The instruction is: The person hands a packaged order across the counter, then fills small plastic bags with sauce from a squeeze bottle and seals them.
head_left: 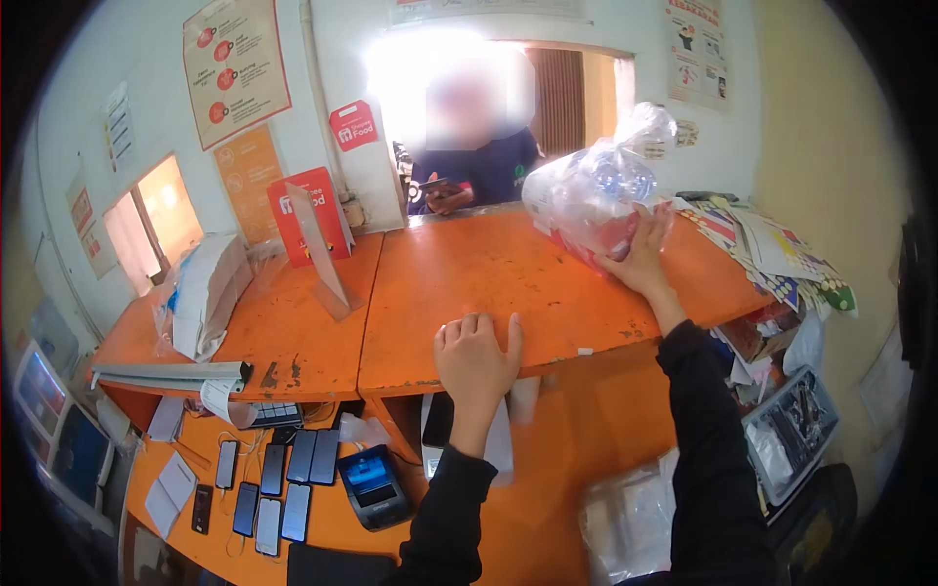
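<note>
A clear plastic bag (pixel 576 195), knotted at the top and packed with wrapped items, stands on the raised orange counter (pixel 469 264). My right hand (pixel 642 262) grips its near right side, with the thumb at the bottom and the fingers up against the plastic. What exactly is inside the bag is hard to make out. My left hand (pixel 477 356) rests flat on the counter's near edge, fingers apart and holding nothing. Across the counter a person in a dark top (pixel 479 171) stands at the window with a phone (pixel 440 186) in one hand.
Several phones (pixel 298 513) and a card terminal (pixel 374 486) lie on the lower desk. A red sign (pixel 315 220) and a clear upright panel (pixel 322 254) stand on the counter's left. Printed papers (pixel 772 244) lie at the right end, above a grey tray (pixel 791 435).
</note>
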Available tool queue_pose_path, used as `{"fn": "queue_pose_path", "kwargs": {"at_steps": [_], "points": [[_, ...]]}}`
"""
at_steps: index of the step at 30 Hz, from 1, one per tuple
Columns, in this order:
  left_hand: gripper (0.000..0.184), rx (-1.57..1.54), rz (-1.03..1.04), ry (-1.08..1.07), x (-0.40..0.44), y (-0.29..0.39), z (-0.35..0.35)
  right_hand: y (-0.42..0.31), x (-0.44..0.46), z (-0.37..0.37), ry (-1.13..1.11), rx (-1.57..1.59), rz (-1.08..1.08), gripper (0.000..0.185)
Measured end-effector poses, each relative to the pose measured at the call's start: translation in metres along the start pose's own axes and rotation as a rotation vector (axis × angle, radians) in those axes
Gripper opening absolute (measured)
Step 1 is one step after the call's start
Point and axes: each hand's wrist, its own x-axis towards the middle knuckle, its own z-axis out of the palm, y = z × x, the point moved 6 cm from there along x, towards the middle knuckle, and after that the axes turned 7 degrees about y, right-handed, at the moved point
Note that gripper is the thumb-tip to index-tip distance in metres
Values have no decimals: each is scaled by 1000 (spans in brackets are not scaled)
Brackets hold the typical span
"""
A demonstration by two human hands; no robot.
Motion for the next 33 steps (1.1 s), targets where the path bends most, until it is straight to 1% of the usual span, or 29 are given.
{"fn": "queue_pose_path", "kwargs": {"at_steps": [1, 4, 7, 10, 13, 16, 19, 22, 25, 27, 33], "points": [[39, -9, -9, -12, 0, 0, 0, -2, 0, -6, 9, 13, 0, 114], [38, -7, 12, -7, 1, 1, -1, -24, -8, -29, 138, -125, 20, 107], [38, 0, 33, 9, 0, 4, -1, -61, -6, -46, 251, -395, -285, 86], [37, -5, 45, 11, 0, 5, -2, -86, -11, -32, 212, -478, -608, 59], [37, -7, 56, 6, 0, 4, -2, -80, -15, -7, -12, -523, -522, 42], [37, -6, 60, 9, -1, 4, -2, -81, -17, -4, 40, -704, -559, 43], [36, 2, 65, 18, -2, 6, -2, -84, -19, -16, 92, -490, -538, 42], [34, -3, 57, -4, -2, 4, 0, -77, -21, -45, 256, -241, -447, 38], [34, 15, 57, 3, -2, 7, -1, -74, -19, -57, 365, -277, -379, 34], [36, 36, 64, 0, 0, 7, -3, -74, -18, -59, 396, -259, -348, 33], [38, 33, 57, -15, -2, 7, 0, -67, -18, -60, 412, -207, -286, 34]]}}
